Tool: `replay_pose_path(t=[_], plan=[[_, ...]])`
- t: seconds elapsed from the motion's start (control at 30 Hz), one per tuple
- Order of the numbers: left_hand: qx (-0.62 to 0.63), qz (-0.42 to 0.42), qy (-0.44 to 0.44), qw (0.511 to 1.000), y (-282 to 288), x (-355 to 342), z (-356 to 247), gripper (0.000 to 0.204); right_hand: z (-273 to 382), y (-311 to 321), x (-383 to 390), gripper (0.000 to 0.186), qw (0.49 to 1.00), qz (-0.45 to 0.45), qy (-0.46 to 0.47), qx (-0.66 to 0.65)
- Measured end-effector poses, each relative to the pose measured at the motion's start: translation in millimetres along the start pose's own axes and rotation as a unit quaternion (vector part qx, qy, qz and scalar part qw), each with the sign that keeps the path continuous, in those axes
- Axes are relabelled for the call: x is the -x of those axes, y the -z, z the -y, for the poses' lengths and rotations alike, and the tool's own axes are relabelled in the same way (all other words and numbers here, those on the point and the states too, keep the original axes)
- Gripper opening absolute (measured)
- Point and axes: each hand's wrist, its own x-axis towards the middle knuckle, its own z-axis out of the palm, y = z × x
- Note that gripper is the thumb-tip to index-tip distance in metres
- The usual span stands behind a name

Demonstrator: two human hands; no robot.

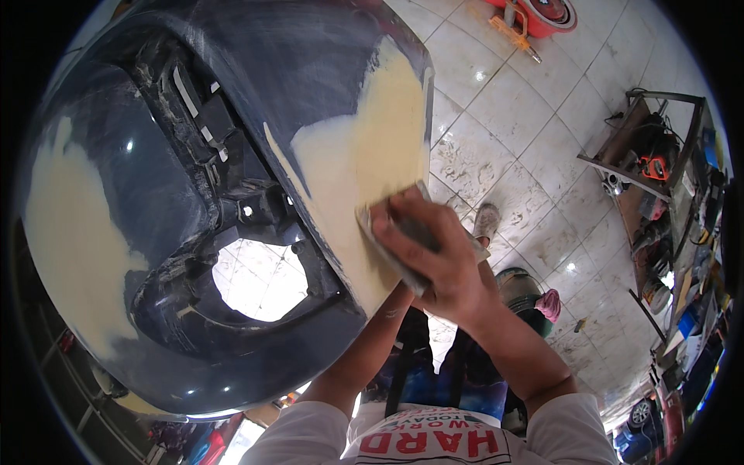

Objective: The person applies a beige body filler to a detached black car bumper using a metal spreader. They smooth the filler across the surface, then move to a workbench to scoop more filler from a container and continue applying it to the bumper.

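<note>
Panel: a dark, curved part that looks like a car bumper cover fills the upper left and left of the frame, its dusty surface scuffed.
Right-hand filler: a broad cream-yellow patch runs from the upper middle down to the centre, along the panel's right edge.
Left-hand filler: a second cream-yellow patch lies at the far left of the frame, with no hand near it.
Block: a flat grey sanding block sits at the centre, on the lower part of the right-hand filler.
Right hand: the hand is closed around the block, thumb along the near side and fingers over the far side, spread only by the block's width.
Left hand: the left forearm rises from the lower middle and passes behind the right hand; the left hand is hidden, so I cannot tell how its fingers stand or what they hold.
Step in hand: judging by the grip and the dull filler, the patch is being rubbed down.
Next stroke: it would call for even pressure and a flat block, with care at the panel's edge, where a tilt could dig in.
Floor: a bucket with a pink cloth stands right of centre on dirty white tiles.
</note>
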Motion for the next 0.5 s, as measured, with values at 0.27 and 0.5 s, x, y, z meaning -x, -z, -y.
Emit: replay_pose_path(t=[0.27, 0.5], plan=[[-0.219, 0.103, -0.015, 0.970, 18, -10, -6, 0.046, 33, -26, 71, 0.063, 0.998, -0.039, 0.007, -0.046], [0.355, 0.041, 0.225, 0.907, -38, 9, 5, 0.040, 20, 54, 130, 0.051, 0.998, -0.011, -0.029, -0.052]])
